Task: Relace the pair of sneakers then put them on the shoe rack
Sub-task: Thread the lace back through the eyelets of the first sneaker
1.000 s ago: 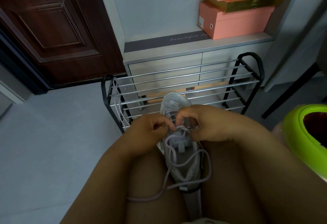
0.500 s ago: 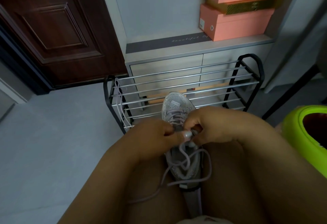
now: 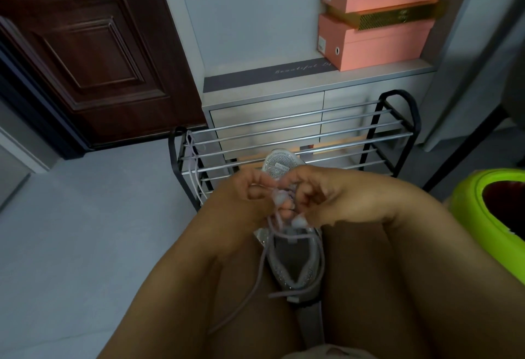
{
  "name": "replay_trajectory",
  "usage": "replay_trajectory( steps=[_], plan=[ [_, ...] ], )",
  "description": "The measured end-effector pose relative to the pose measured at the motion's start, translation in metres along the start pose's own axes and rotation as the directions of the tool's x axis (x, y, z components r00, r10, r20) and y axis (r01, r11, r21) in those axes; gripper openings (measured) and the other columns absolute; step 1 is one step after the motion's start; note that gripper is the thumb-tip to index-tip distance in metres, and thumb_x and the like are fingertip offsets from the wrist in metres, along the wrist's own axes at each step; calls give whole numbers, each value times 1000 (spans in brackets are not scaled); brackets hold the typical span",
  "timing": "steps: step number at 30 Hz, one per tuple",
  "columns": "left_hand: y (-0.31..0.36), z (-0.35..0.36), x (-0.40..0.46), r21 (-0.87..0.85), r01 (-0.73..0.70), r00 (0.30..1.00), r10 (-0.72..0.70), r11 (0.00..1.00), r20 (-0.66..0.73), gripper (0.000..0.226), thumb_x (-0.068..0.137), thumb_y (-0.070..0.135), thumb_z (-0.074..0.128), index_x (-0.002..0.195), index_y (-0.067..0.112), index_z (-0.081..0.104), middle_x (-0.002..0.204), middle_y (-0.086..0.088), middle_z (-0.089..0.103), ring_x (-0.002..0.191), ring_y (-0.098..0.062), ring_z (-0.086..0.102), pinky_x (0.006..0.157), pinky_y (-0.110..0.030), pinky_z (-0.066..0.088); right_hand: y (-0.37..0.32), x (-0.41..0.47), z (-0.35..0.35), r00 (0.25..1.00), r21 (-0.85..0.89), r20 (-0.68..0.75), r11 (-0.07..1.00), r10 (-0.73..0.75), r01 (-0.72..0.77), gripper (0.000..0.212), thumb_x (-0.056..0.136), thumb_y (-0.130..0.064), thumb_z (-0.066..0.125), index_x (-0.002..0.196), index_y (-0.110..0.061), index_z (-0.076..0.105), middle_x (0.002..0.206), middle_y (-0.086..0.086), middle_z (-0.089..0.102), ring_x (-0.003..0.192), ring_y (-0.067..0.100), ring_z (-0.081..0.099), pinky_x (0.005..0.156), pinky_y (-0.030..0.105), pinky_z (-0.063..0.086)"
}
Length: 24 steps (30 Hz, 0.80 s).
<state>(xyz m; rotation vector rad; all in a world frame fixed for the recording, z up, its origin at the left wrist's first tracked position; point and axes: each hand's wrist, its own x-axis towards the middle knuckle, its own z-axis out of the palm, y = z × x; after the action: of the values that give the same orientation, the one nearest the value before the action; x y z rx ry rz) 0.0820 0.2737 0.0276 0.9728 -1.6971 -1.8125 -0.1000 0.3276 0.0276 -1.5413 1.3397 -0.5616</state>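
head view, looking down, close over lap

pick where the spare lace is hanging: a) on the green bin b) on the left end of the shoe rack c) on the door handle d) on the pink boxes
b: a loose lavender lace drapes over the bars at the left end of the shoe rack.

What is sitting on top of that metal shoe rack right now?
Only a loose lilac lace shows, draped over the left end of the shoe rack. No shoe rests on its visible bars. Its near lower part is hidden behind the left hand, right hand and sneaker.
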Motion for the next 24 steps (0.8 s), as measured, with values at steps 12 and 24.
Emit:
replay_trajectory(
  steps=[12, 24],
  plan=[
    [14, -5, 0, -141, -167, 986, 164, 976, -27, 19, 71, 14, 64, 90, 13, 61, 74, -1, 72, 62, -8, 62, 53, -19, 44, -11, 6, 18, 965, 53, -240, 994, 107, -97, 10, 81, -3, 65, 82, -13, 65, 46, -10, 50, 36, -2, 42, 40, 11, 32],
    [-16, -10, -6, 603, -83, 994, 25, 794, 105, 10, 79, 11, 74, 80, 21, 72, 73, 3, 73, 64, -7, 69, 70, -27, 59, -1, -2, 2, 960, 442, -201, 893, 194, -88, 10, 81, 12, 60, 87, 3, 62, 77, 18, 66, 55, 17, 66, 53, 22, 57]
  ],
)
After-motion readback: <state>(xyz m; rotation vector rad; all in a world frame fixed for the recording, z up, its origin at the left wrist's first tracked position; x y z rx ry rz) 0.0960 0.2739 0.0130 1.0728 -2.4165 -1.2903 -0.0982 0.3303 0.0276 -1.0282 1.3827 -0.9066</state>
